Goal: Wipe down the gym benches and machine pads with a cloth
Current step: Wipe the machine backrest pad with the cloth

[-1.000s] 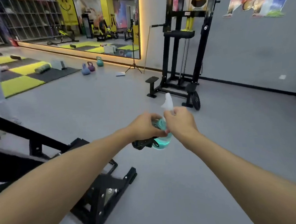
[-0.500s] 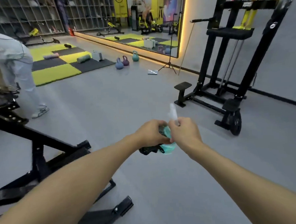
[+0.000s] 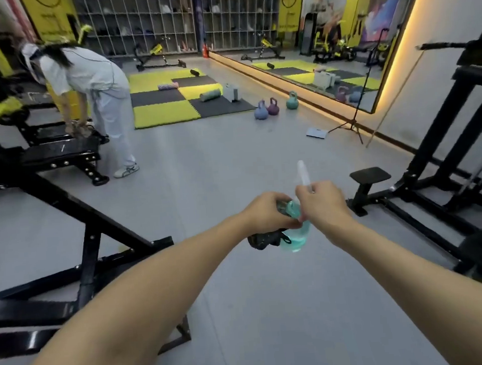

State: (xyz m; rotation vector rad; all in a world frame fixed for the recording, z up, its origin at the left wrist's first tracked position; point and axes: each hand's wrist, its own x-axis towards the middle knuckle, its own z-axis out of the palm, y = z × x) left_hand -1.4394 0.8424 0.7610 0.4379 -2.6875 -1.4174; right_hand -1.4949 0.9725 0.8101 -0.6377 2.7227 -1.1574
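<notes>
Above the grey floor [image 3: 205, 179], the left hand [image 3: 267, 211] has its fingers curled round a teal spray bottle [image 3: 296, 237], the right hand [image 3: 321, 202] pinches a pale, blurred strip [image 3: 302, 172] rising just above the bottle, and a black bench [image 3: 58, 151] stands well left of it.

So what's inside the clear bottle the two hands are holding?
Blue-green liquid shows through the bottle at its lower end. The left hand and the right hand, which pinches a pale strip, cover the rest, so fill level and neck cannot be seen.
</notes>
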